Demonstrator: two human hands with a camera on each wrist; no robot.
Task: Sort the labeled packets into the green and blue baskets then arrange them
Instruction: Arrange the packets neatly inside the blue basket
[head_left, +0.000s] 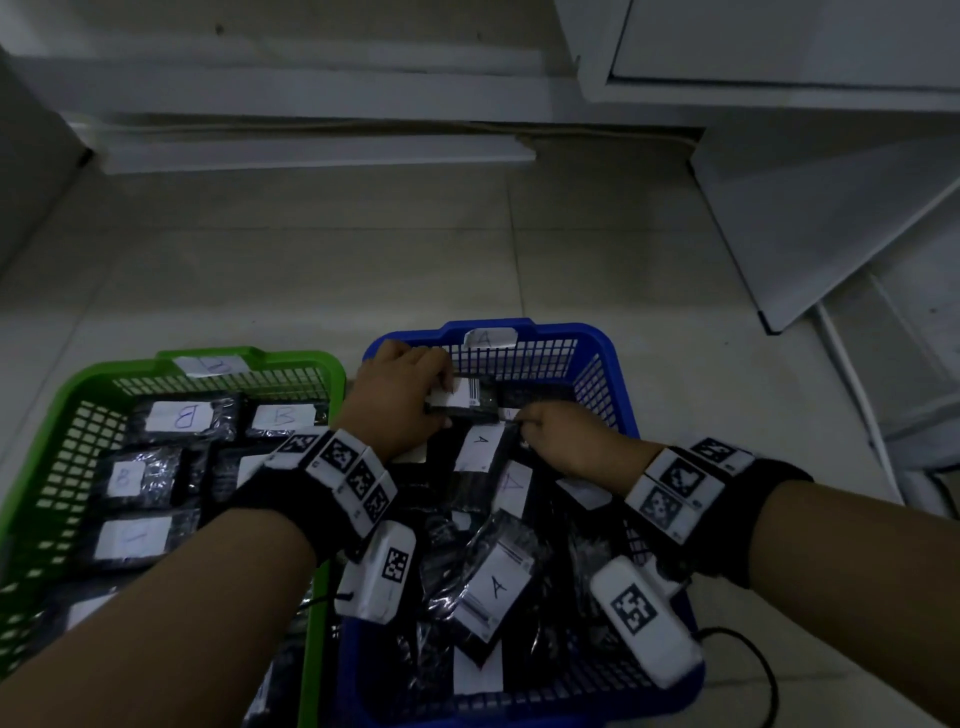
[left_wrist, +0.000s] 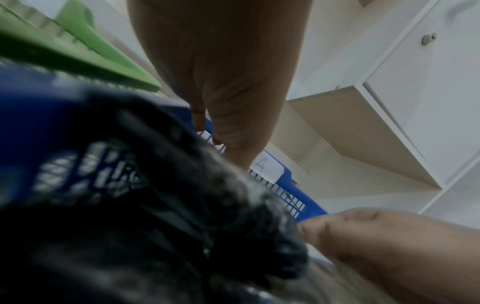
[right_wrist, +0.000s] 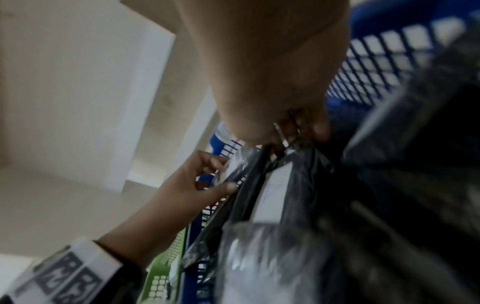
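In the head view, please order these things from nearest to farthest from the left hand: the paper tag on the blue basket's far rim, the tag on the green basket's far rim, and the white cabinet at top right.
From the left hand:
1. Blue basket's tag, just right.
2. Green basket's tag, left.
3. White cabinet, far beyond, right.

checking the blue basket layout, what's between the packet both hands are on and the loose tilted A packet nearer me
In the head view, between the held packet and the tilted A packet lie two more A-labelled packets, overlapping in the blue basket.

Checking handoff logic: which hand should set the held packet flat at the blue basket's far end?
Left. The left hand already grips the packet by the blue basket far wall; the right hand pinches another packet's edge.
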